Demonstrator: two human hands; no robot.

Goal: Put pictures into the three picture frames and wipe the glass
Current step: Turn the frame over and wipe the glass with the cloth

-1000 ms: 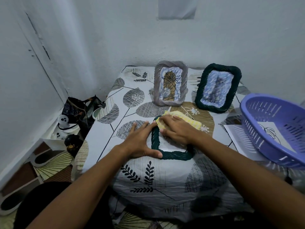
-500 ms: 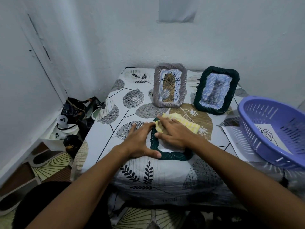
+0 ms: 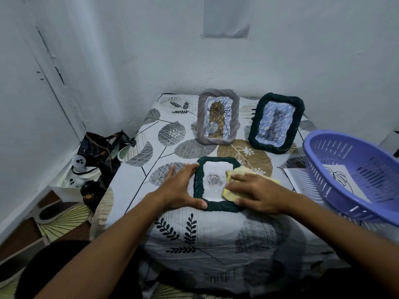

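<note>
A dark green woven picture frame (image 3: 199, 173) lies flat on the leaf-patterned table (image 3: 194, 234), a grey rose picture (image 3: 214, 180) showing under its glass. My left hand (image 3: 180, 187) holds the frame's left edge, thumb along its near side. My right hand (image 3: 257, 190) presses a yellow cloth (image 3: 232, 194) flat on the right part of the glass. Behind, a grey woven frame (image 3: 218, 117) and a second dark green frame (image 3: 276, 123) stand upright with pictures in them.
A purple plastic basket (image 3: 354, 169) sits at the right edge with a leaf drawing inside, on a sheet of paper (image 3: 300, 180). Bags and small ghost figures (image 3: 79, 167) clutter the floor at the left. White walls close in behind and to the left.
My right hand has slid the yellow cloth from the frame's far left side to its right side, uncovering the rose picture. My left hand stays on the frame's left edge.
</note>
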